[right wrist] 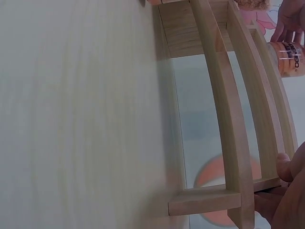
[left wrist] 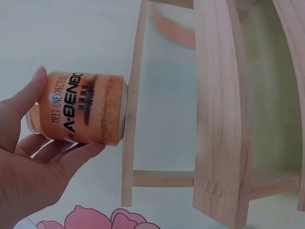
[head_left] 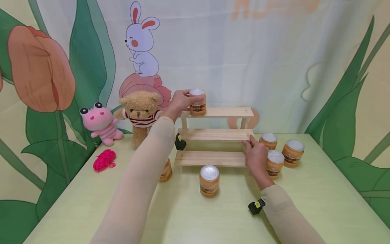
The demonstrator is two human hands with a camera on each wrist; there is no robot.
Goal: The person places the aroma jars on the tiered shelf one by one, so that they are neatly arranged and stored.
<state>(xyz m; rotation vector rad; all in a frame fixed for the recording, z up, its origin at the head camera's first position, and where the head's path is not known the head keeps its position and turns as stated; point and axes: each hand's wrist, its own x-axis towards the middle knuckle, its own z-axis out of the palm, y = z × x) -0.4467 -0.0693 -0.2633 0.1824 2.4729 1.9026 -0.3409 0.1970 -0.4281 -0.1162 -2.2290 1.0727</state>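
Note:
A three-tier wooden shelf [head_left: 213, 158] stands near the back of the table. My left hand [head_left: 181, 103] grips a short orange can [left wrist: 90, 109] with a pale top and dark lettering. The can's base is right at the top tier [left wrist: 136, 90], near that tier's left end. Low on the right, my right hand [head_left: 257, 157] pinches the end of the middle tier [head_left: 216, 134], thumb [right wrist: 284, 167] above and fingers beneath. In front of the shelf stands another such can [head_left: 209, 183], and my left arm partly hides one more [head_left: 166, 171].
Three similar cans, including one at the far right [head_left: 293, 154], stand beside my right hand. A teddy bear [head_left: 140, 115], a pink frog toy [head_left: 100, 123] and pink yarn [head_left: 104, 160] are at the left. A printed curtain [head_left: 274, 67] hangs behind.

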